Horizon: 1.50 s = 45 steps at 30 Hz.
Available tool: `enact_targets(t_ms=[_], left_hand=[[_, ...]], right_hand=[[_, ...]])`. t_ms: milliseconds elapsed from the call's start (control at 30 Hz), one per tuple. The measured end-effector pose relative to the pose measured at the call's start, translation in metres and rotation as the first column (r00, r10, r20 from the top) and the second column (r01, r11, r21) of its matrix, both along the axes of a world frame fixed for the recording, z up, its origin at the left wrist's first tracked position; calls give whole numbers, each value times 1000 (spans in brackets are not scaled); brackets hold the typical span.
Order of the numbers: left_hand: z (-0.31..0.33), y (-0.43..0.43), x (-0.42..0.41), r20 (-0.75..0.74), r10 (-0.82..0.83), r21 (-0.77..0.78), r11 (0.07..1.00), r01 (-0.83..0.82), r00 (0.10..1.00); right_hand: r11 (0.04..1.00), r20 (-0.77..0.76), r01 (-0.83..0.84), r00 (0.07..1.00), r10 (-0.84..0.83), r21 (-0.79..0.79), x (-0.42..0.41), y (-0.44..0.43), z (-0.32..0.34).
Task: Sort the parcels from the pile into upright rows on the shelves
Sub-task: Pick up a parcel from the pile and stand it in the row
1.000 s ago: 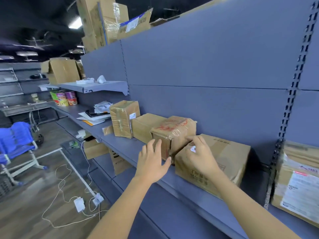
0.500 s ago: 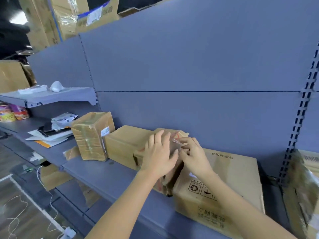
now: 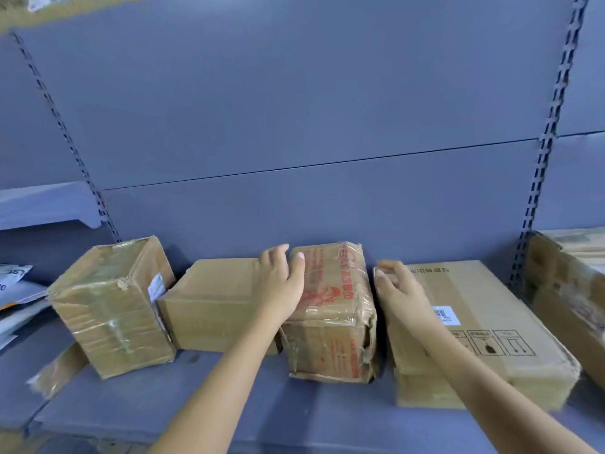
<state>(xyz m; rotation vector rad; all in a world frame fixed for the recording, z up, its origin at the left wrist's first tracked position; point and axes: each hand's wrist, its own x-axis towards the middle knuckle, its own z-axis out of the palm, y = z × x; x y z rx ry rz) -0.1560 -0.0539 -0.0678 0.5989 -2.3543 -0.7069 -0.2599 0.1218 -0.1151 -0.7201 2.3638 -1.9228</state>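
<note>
A row of cardboard parcels stands on the grey shelf (image 3: pixel 183 398). The red-printed, tape-wrapped parcel (image 3: pixel 334 309) sits in the middle. My left hand (image 3: pixel 278 283) rests with spread fingers on its left top edge, over the plain brown parcel (image 3: pixel 209 309) beside it. My right hand (image 3: pixel 397 288) hovers open just right of the red-printed parcel, above the large flat box (image 3: pixel 484 326). A taller taped parcel (image 3: pixel 111 306) stands at the left of the row.
Another taped box (image 3: pixel 566 290) sits at the far right beyond the slotted upright (image 3: pixel 537 178). Papers and mail bags (image 3: pixel 13 290) lie at the left. A small higher shelf (image 3: pixel 45 204) juts out at left. The grey back panel (image 3: pixel 294 119) rises behind.
The view has swung to face the shelf. Both hands have come off the red-printed parcel, which now stands squarely between the plain parcel and the flat box; the right hand has drawn away to the right.
</note>
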Motion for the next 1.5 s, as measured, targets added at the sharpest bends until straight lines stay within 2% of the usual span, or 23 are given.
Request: enact_targets(t_ms=[67,133,267,367,433,500,533,633,767,800,833,900,933,967,1067,1133,1200,1333,1400,1433,1500], left_hand=[[-12,-1,0,-8,-91,81,992,92,996],[-23,0,3,20,-166,50,985,165,986],[-25,-3,0,62,-198,70,978,194,978],[-21,-1,1,35,-206,198,960,195,978],[-23,-3,3,-21,-220,372,904,212,975],[-31,-9,3,-70,-238,541,807,238,969],[-36,-11,3,-69,-247,590,771,239,966],[-40,-11,5,-42,-251,659,721,216,967],[-39,-10,3,-46,-187,713,682,164,981],[-40,-12,3,-66,-166,758,633,157,984],[-45,-13,2,-97,-138,824,544,158,986],[-54,-10,9,-179,-75,933,305,193,981],[-61,-7,13,-190,-41,951,241,194,981],[-68,-4,15,-172,-32,961,216,175,985],[-76,6,22,-64,0,971,230,62,998],[-70,9,24,-50,-26,979,199,54,998],[-63,10,26,-70,-77,965,246,87,995],[-37,9,31,-262,-120,848,445,288,957],[-21,11,32,-420,-41,781,492,384,907],[-14,13,32,-478,11,774,479,415,878],[-5,15,30,-509,53,814,354,460,859]], right_hand=[[999,17,48,999,-48,-15,5,2,1],[996,19,83,996,-82,-26,8,5,6],[993,30,109,994,-108,-46,16,4,14],[996,1,84,996,-84,-34,26,-8,17],[1000,-12,-27,1000,27,-13,34,-18,14],[988,-27,-151,988,151,11,43,-26,5],[987,-29,-160,987,160,16,47,-28,0],[990,-19,-133,991,132,-57,49,-25,-6],[990,21,-123,992,125,-75,46,-24,-8],[989,38,-114,992,118,-91,46,-24,-8],[987,70,-109,991,118,-120,45,-25,-9],[972,159,-112,976,146,-206,44,-23,-9],[961,193,-118,967,169,-251,44,-22,-8],[949,216,-120,958,187,-291,43,-21,-8],[912,260,-107,940,222,-395,43,-18,-8],[874,288,-99,921,261,-476,44,-14,-5],[819,323,-54,903,285,-571,43,-9,-6],[663,380,45,847,372,-748,38,3,-9],[575,414,102,795,444,-812,36,9,-8],[540,424,121,767,482,-833,34,11,-9],[540,450,134,733,510,-831,31,12,-8]])
